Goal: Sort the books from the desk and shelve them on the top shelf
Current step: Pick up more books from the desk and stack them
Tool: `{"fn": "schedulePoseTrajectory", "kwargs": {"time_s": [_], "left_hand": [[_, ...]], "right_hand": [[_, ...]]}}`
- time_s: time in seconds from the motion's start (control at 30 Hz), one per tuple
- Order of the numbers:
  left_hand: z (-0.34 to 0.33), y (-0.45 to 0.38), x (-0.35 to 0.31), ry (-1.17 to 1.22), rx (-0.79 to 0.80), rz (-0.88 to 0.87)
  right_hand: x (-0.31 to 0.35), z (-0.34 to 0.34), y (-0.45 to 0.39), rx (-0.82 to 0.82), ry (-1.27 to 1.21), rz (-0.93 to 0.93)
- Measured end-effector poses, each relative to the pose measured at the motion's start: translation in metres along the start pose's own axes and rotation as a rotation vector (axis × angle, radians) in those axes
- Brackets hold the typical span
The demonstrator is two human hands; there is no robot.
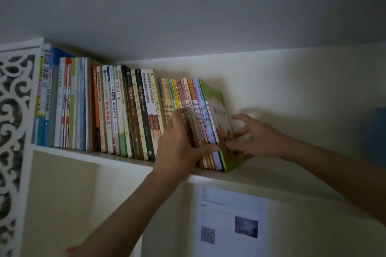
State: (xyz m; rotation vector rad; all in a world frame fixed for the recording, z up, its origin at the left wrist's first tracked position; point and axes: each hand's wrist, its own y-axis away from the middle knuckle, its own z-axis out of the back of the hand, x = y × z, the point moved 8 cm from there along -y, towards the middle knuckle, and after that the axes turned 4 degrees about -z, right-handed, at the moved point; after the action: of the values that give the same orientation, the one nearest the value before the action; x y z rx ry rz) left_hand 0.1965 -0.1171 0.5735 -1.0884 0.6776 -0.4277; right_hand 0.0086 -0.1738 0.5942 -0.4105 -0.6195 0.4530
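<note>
A long row of upright books (108, 106) fills the left part of the white top shelf (271, 179). At its right end stands a bundle of thin colourful books (198, 110), leaning slightly left, with a green-covered book (219, 110) outermost. My left hand (179, 148) wraps the spines of this bundle, thumb across the lower front. My right hand (252, 137) presses flat against the green book's cover from the right, fingers spread.
A white carved fretwork panel (12, 123) closes the shelf's left end. Under the shelf a printed paper sheet (231, 217) with a QR code hangs on the wall. The shelf to the right of the books is bare. Ceiling is close above.
</note>
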Motion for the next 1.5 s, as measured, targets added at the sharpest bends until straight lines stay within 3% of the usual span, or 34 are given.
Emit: {"fn": "schedulePoseTrajectory", "kwargs": {"time_s": [0.1,0.2,0.27,0.4,0.6,0.77,0.9,0.97,1.03,1.13,1.2,1.3,1.4,1.5], "left_hand": [[0.005,-0.002,0.000,-0.056,0.003,-0.148],[-0.002,-0.005,0.002,-0.200,0.091,-0.326],[-0.007,-0.008,0.006,-0.241,0.109,-0.343],[-0.008,-0.007,0.004,-0.308,0.038,-0.358],[-0.003,-0.008,-0.004,-0.397,0.075,-0.425],[-0.011,-0.005,0.001,-0.290,0.168,-0.393],[-0.009,-0.002,-0.011,-0.394,0.296,-0.331],[-0.001,0.011,-0.030,-0.341,0.280,-0.345],[0.012,0.040,-0.057,-0.234,0.149,-0.410],[0.012,0.115,-0.087,-0.092,0.056,-0.443],[-0.017,0.173,-0.089,-0.010,0.177,-0.417],[-0.096,0.281,-0.067,0.088,0.562,-0.310],[-0.176,0.414,-0.023,0.081,1.034,-0.066],[-0.222,0.523,0.018,0.076,1.307,0.183]], "right_hand": [[0.027,-0.023,0.027,0.220,-0.039,0.118],[0.034,-0.026,0.033,0.141,0.113,0.183],[0.029,-0.027,0.027,0.077,0.163,0.160],[0.020,-0.039,0.013,0.109,0.139,0.153],[0.035,-0.032,0.011,0.053,0.106,0.205],[0.034,-0.034,0.011,0.011,0.097,0.189],[0.041,-0.035,0.022,0.030,0.101,0.133],[0.055,-0.031,0.042,-0.077,0.184,0.172],[0.073,-0.023,0.083,-0.268,0.272,0.317],[0.053,-0.030,0.166,-0.363,0.168,0.406],[0.002,-0.057,0.216,-0.280,0.140,0.287],[-0.111,-0.132,0.296,-0.020,0.142,-0.053],[-0.217,-0.210,0.397,0.238,0.134,-0.433],[-0.289,-0.267,0.497,0.405,0.129,-0.716]]}}
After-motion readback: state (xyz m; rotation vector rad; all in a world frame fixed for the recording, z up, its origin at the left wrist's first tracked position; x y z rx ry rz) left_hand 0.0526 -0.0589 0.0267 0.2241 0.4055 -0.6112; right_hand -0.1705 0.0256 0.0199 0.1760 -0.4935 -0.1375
